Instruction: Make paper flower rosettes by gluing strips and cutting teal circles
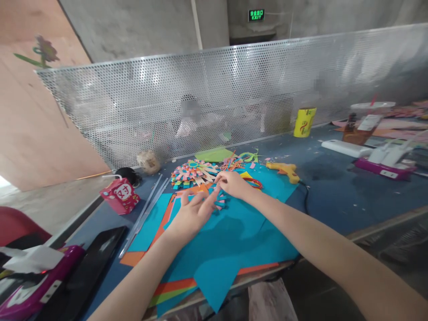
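My left hand [193,216] and my right hand [232,184] meet over a stack of blue paper [214,245]. Between them is a small fringed paper flower [221,204] in blue and pink, partly hidden by my fingers. My left thumb and index finger pinch its near side, with the other fingers loosely bent. The right fingertips close together on its upper edge. Just beyond lie layered finished-looking paper flowers [194,171] in several colours. Right of my right hand are red-handled scissors [256,183], partly covered by the hand, and a yellow glue gun [284,170].
Clear glue sticks [147,214], a red drink carton [119,196] and a black tablet-like slab [96,263] lie left. Power strips [384,169] and a drink cup [364,122] stand right. A perforated metal screen [234,89] runs behind; a person sits beyond it. A yellow tub [305,122] stands by it.
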Tool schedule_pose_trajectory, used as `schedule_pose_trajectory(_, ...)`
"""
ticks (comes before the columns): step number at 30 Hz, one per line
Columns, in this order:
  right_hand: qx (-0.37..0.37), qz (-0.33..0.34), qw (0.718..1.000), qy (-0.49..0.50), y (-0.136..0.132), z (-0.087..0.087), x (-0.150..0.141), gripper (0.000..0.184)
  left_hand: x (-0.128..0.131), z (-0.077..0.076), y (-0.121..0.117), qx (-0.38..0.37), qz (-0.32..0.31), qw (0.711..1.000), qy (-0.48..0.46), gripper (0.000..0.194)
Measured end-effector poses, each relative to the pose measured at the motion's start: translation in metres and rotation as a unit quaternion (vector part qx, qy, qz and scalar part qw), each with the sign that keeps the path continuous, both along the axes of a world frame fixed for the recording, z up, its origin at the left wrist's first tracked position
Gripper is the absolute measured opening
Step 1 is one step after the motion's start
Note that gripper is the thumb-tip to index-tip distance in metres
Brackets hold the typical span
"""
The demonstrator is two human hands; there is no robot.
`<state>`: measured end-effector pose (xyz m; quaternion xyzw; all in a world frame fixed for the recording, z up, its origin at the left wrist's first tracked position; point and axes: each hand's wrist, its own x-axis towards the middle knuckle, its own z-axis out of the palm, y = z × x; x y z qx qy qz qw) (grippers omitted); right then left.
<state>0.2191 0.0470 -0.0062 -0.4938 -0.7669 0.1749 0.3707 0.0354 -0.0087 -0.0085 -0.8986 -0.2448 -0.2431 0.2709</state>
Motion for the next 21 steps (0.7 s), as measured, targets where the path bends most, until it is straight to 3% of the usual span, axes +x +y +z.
schedule_pose_trajectory(5, 0.018, -0.002, 1.0, -0.015, 0.002, 0.0, 0.002, 0.026, -0.011, 0.006, -0.001, -0.185, 0.045, 0.977, -0.099, 0.074)
schedule_pose_trajectory(8, 0.02, -0.004, 1.0, -0.022, 0.003, -0.002, 0.003, 0.025, -0.013, 0.005, -0.007, -0.205, 0.024, 0.975, -0.084, 0.072)
schedule_pose_trajectory(15, 0.01, -0.006, 0.999, -0.035, 0.004, -0.008, 0.001, 0.023, -0.003, -0.006, -0.006, -0.117, -0.021, 0.993, 0.019, 0.059)
schedule_pose_trajectory(21, 0.02, -0.015, 0.999, -0.035, 0.005, -0.009, 0.0, 0.024, 0.005, 0.008, -0.003, 0.05, -0.098, 0.983, 0.147, 0.042)
